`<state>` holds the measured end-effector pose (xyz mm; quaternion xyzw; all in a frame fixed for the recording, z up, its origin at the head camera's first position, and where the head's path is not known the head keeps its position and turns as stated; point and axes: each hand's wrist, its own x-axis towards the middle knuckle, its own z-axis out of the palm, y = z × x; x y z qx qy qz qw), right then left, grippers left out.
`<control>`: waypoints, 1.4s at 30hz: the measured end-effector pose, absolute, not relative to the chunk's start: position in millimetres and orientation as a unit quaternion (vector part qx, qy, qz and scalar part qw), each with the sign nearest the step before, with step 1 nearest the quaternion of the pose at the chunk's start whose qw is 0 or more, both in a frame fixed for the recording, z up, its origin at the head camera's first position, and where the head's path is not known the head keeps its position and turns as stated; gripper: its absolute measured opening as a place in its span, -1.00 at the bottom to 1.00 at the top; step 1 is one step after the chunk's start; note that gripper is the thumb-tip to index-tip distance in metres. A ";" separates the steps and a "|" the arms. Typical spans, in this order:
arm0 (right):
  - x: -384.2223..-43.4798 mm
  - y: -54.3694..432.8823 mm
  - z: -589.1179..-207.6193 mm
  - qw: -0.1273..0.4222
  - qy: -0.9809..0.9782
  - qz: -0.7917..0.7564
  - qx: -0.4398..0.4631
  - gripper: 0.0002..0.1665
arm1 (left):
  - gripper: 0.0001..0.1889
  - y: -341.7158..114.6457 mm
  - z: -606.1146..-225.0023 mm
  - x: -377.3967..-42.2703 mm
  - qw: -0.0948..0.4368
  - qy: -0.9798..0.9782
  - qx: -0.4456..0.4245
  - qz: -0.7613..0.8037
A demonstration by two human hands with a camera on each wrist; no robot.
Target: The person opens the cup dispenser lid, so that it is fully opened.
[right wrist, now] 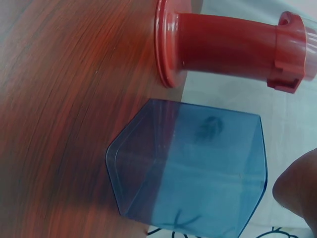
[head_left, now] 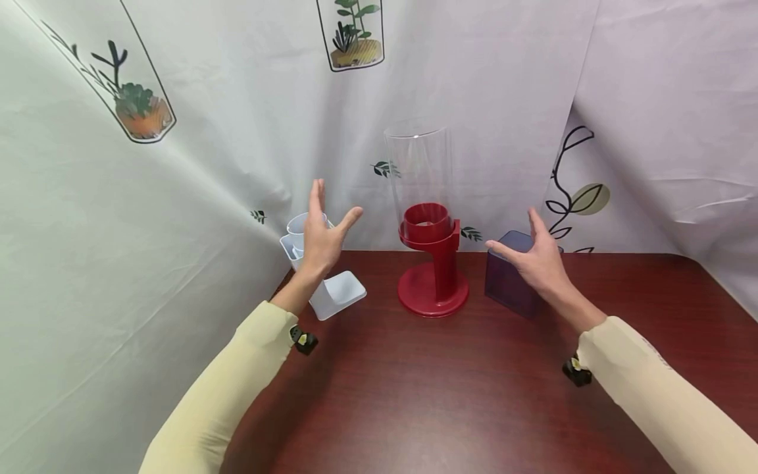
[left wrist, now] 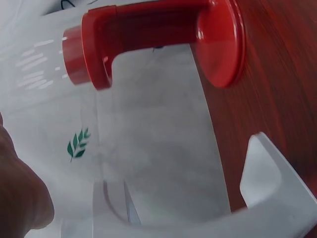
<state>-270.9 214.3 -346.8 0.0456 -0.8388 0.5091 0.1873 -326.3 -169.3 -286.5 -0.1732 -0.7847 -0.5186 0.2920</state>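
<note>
My left hand (head_left: 322, 242) is raised at a white plastic stand (head_left: 343, 288), fingers straight and thumb spread, partly covering it and a white cup (head_left: 296, 226) in its upper part. In the left wrist view the white stand (left wrist: 270, 210) lies close below, with part of the hand at the left edge. My right hand (head_left: 539, 260) hovers by a translucent blue-violet box (head_left: 503, 276), thumb and fingers apart with nothing between them. The right wrist view shows this box (right wrist: 208, 163) whole, a fingertip or thumb (right wrist: 299, 188) beside its upper edge.
Between the hands stands a red stand (head_left: 441, 270) with a round base and a ring, carrying a tall clear cylinder (head_left: 417, 164). All of it is on a dark red-brown wooden table (head_left: 426, 388). White patterned cloth (head_left: 237, 99) hangs behind and at the left.
</note>
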 end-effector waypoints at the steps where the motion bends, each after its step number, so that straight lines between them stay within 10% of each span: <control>1: -271.4 212.4 -346.9 0.184 -0.838 0.512 0.049 0.40 | 0.12 -164.8 -286.5 -327.6 0.288 -0.784 -0.176 -0.521; 42: -307.5 154.0 -362.8 0.079 -0.798 0.587 0.113 0.16 | 0.21 -72.0 -307.6 -352.8 0.188 -0.823 -0.196 -0.498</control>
